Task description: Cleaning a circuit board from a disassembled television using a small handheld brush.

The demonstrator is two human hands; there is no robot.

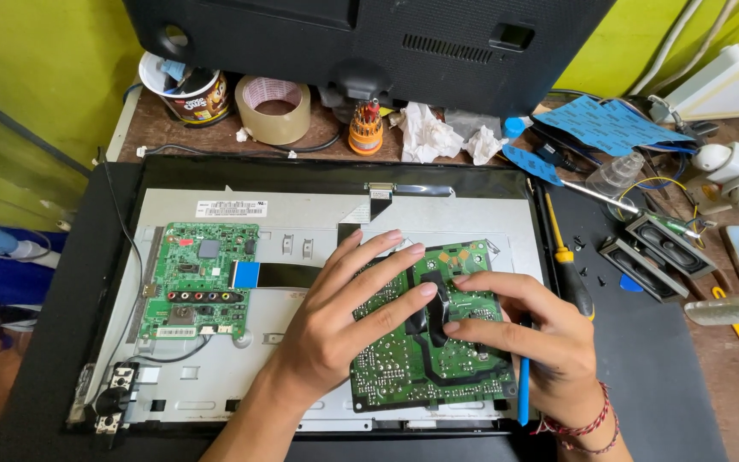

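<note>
A green circuit board point(404, 368) with a black strip across its solder side lies on the right half of a grey metal monitor chassis point(301, 214). My left hand point(348, 312) rests flat on the board's left part, fingers spread. My right hand point(528, 338) touches the board's middle with its fingertips while a blue-handled tool point(523, 389) is tucked under the palm. A second, smaller green board point(198, 278) with a blue ribbon connector sits on the chassis to the left.
A black monitor back stands behind. Beside it are a tape roll point(275, 107), a cup of tools point(190, 85), an orange screwdriver-bit set point(365, 128) and crumpled tissues point(429, 133). A yellow-handled screwdriver point(568, 265), two speakers point(656, 252) and blue sheets lie right.
</note>
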